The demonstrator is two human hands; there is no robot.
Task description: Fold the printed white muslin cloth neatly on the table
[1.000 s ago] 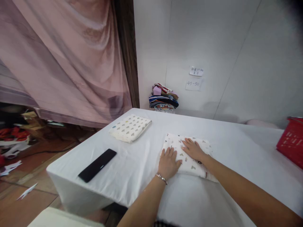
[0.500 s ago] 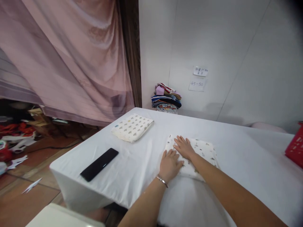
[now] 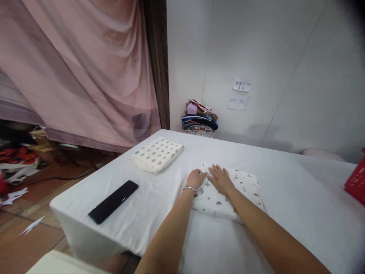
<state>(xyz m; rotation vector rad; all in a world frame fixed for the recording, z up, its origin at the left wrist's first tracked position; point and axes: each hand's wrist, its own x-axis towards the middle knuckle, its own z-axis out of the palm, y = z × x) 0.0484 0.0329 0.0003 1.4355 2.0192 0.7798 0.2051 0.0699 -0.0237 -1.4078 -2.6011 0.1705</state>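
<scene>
A folded white cloth with small grey prints (image 3: pixel 239 192) lies on the white table (image 3: pixel 299 198) in front of me. My right hand (image 3: pixel 220 179) rests flat on its far left part, fingers stretched out. My left hand (image 3: pixel 196 177), with a bracelet at the wrist, is at the cloth's left edge, fingers curled over or under that edge. A second folded cloth with a dotted print (image 3: pixel 156 154) lies further left, apart from both hands.
A black flat device (image 3: pixel 113 201) lies near the table's left corner. A red basket (image 3: pixel 356 180) stands at the right edge. A stack of folded clothes (image 3: pixel 199 118) sits against the wall behind the table. A pink curtain (image 3: pixel 80 68) hangs at left.
My left hand has moved from lying flat on the cloth's near part to its left edge, with fingers curled. My right hand shifted slightly left on the cloth.
</scene>
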